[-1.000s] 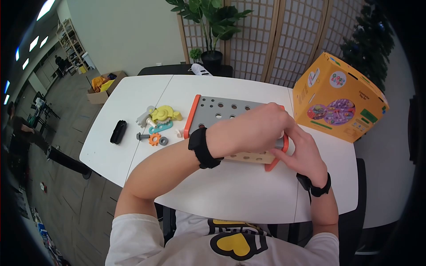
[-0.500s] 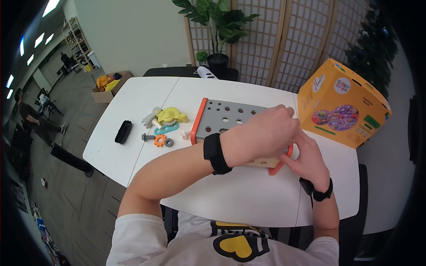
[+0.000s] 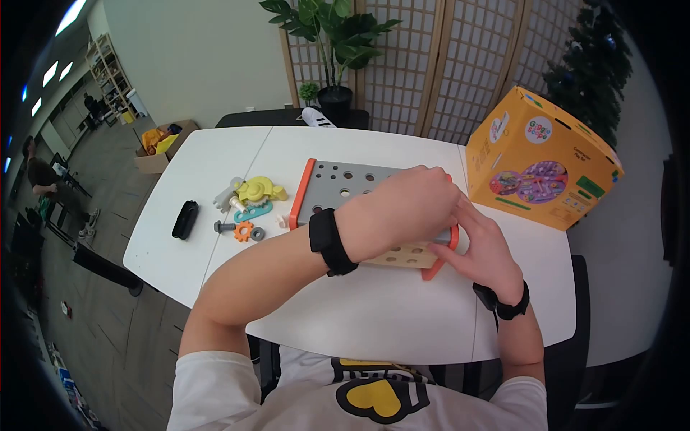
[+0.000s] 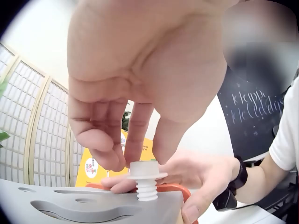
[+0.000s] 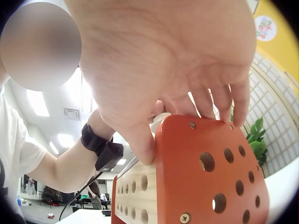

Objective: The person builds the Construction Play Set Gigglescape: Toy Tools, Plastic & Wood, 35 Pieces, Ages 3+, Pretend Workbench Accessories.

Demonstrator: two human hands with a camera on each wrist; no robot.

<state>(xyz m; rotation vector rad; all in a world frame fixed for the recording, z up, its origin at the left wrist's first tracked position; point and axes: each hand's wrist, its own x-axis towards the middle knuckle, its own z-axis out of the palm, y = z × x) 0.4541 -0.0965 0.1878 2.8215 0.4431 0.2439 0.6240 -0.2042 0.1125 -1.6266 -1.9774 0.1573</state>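
Note:
A toy workbench [image 3: 327, 190] stands on the table, with a grey perforated top, pale wooden sides and orange end panels [image 5: 187, 154]. At the right end of its top, my left hand [image 3: 402, 215] pinches the head of a white plastic screw [image 4: 145, 169] between thumb and fingers. Below its flange, the screw's thread shows upright above the grey surface. My right hand [image 3: 489, 255] holds the same end of the workbench, fingers over the orange panel's upper edge and thumb against the front corner. In the head view my left hand covers the screw.
Left of the workbench lie a yellow toy piece [image 3: 259, 190], a teal strip [image 3: 253, 212], a grey bolt [image 3: 224, 226], an orange gear [image 3: 244, 231] and a grey nut [image 3: 257, 233]. Farther left is a black case [image 3: 185, 220]. A large yellow box [image 3: 546, 179] stands at the right.
The head view has shifted slightly. Both hands stay at the workbench's right end, with my left hand's fingers turned a little. A person in the left background has moved.

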